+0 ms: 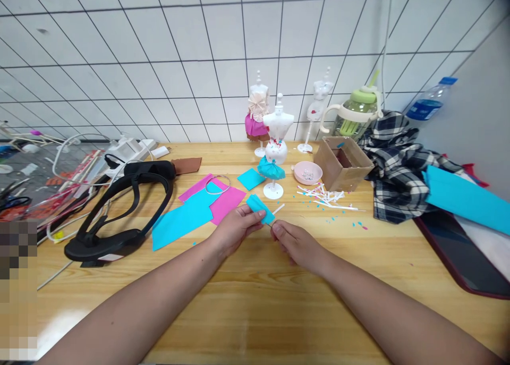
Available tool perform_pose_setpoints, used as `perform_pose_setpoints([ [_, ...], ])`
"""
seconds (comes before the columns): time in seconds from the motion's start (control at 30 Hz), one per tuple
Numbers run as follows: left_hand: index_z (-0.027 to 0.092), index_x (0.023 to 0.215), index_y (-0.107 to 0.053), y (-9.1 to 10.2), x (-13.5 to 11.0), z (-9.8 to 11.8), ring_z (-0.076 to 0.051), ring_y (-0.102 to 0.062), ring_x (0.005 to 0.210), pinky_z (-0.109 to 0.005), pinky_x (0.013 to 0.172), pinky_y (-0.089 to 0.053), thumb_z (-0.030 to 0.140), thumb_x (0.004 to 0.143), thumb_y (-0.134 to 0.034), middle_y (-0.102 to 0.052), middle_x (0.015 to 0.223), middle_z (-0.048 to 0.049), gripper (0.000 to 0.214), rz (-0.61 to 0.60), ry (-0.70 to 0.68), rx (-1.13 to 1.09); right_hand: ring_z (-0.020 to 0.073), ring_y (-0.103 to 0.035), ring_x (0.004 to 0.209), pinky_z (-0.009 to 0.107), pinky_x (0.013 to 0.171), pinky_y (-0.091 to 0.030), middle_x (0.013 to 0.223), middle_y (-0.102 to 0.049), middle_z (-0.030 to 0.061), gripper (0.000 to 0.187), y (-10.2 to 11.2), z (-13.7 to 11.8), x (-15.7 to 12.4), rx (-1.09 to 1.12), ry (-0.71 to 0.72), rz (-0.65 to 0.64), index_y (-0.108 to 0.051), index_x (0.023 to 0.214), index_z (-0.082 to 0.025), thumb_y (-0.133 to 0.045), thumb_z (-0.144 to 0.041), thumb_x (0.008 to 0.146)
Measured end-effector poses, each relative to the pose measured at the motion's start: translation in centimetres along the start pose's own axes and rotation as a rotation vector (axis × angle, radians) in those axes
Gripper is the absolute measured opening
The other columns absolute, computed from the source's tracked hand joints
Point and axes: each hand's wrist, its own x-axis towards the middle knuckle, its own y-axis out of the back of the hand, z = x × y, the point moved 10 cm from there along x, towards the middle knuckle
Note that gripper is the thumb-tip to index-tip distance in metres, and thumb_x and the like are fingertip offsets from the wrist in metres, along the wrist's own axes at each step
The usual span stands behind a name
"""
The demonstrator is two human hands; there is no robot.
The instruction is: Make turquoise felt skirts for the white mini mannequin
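My left hand [240, 228] is closed on a small folded piece of bright blue sheet [258, 205], thumb on top. Whether it is paper or cloth I cannot tell. At the lower right corner of that piece, my right hand [292, 241] pinches with thumb and forefinger; what lies between the fingertips is too small to make out. A narrow white strip [280, 208] shows just beyond the blue piece. Behind my hands stands a small white dress form [279, 126] with a gathered blue skirt [271, 168] low on it. A blue square [251, 179] lies beside its base.
Left are blue [183, 221] and pink sheets [229, 201], a hoop [217, 191] and a black headset [119, 243]. Behind stand a dressed form [258, 112] and a bare one [321, 96]. Right are a pink bowl [307, 180], white scraps [329, 196], a cardboard box [342, 176] and a jug [354, 118].
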Motion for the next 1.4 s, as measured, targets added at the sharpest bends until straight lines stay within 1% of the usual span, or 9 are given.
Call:
perform_pose_setpoints([
  [0.17, 0.018, 0.082, -0.071, -0.37, -0.07, -0.04, -0.017, -0.064, 0.086, -0.034, 0.09, -0.044, 0.033, 0.067, -0.08, -0.071, 0.086, -0.0033, 0.023, -0.033, -0.002, 0.01, 0.0137, -0.046, 0.058, 0.025, 0.054, -0.039, 0.061, -0.044, -0.0029, 0.039, -0.01, -0.14, 0.14, -0.017, -0.002, 0.001, -0.046, 0.077, -0.022, -0.028, -0.051, 0.096],
  [0.43, 0.017, 0.084, -0.072, -0.19, 0.06, -0.32, -0.017, -0.063, 0.085, -0.034, 0.089, -0.045, 0.032, 0.068, -0.08, -0.072, 0.087, -0.0046, 0.023, -0.037, 0.012, 0.023, 0.0146, -0.048, 0.062, 0.027, 0.059, -0.04, 0.062, -0.046, -0.0025, 0.038, 0.13, -0.19, 0.27, -0.006, 0.006, 0.0, -0.045, 0.074, -0.022, -0.031, -0.049, 0.096],
  [0.77, 0.017, 0.08, -0.071, -0.36, 0.0, -0.23, -0.018, -0.064, 0.084, -0.034, 0.088, -0.045, 0.033, 0.066, -0.081, -0.072, 0.085, -0.0052, 0.024, -0.039, 0.02, 0.03, 0.013, -0.044, 0.056, 0.025, 0.053, -0.038, 0.057, -0.041, -0.0042, 0.037, 0.01, -0.01, 0.38, 0.01, -0.007, -0.024, -0.044, 0.072, -0.022, -0.034, -0.05, 0.094],
  [0.9, 0.017, 0.081, -0.071, -0.67, -0.05, -0.18, -0.018, -0.065, 0.085, -0.033, 0.087, -0.045, 0.034, 0.065, -0.081, -0.073, 0.088, -0.0057, 0.026, -0.064, 0.022, 0.03, 0.0131, -0.044, 0.055, 0.025, 0.053, -0.038, 0.056, -0.041, -0.0042, 0.038, 0.1, 0.12, 0.43, 0.022, -0.018, -0.022, -0.045, 0.072, -0.022, -0.036, -0.052, 0.093],
  [1.07, 0.017, 0.078, -0.071, -0.76, -0.12, -0.09, -0.017, -0.064, 0.08, -0.033, 0.087, -0.045, 0.033, 0.064, -0.082, -0.073, 0.085, -0.0049, 0.024, -0.054, 0.024, 0.027, 0.0129, -0.043, 0.053, 0.025, 0.052, -0.036, 0.054, -0.041, -0.0044, 0.037, 0.15, -0.05, 0.45, -0.001, -0.022, -0.029, -0.044, 0.069, -0.022, -0.037, -0.05, 0.093],
  [1.17, 0.016, 0.078, -0.072, -0.85, -0.14, -0.05, -0.018, -0.064, 0.081, -0.034, 0.088, -0.045, 0.033, 0.065, -0.082, -0.073, 0.085, -0.0054, 0.024, -0.058, 0.021, 0.03, 0.0134, -0.044, 0.054, 0.025, 0.052, -0.037, 0.054, -0.042, -0.004, 0.037, 0.19, -0.08, 0.45, -0.015, -0.025, -0.029, -0.044, 0.069, -0.022, -0.039, -0.051, 0.092],
  [1.27, 0.017, 0.08, -0.071, -0.64, -0.11, -0.11, -0.019, -0.065, 0.084, -0.035, 0.088, -0.045, 0.034, 0.065, -0.081, -0.073, 0.087, -0.0056, 0.025, -0.042, 0.02, 0.036, 0.0137, -0.045, 0.056, 0.025, 0.053, -0.038, 0.055, -0.043, -0.0035, 0.039, 0.16, -0.04, 0.41, -0.014, -0.018, -0.026, -0.045, 0.068, -0.022, -0.037, -0.052, 0.093],
  [1.4, 0.017, 0.083, -0.071, -0.3, -0.05, -0.03, -0.018, -0.065, 0.086, -0.034, 0.088, -0.045, 0.035, 0.066, -0.08, -0.073, 0.09, -0.0049, 0.026, -0.017, -0.001, 0.025, 0.0132, -0.043, 0.054, 0.024, 0.051, -0.035, 0.056, -0.042, -0.0036, 0.042, -0.04, 0.04, 0.3, 0.025, -0.01, -0.029, -0.049, 0.073, -0.022, -0.033, -0.055, 0.093],
])
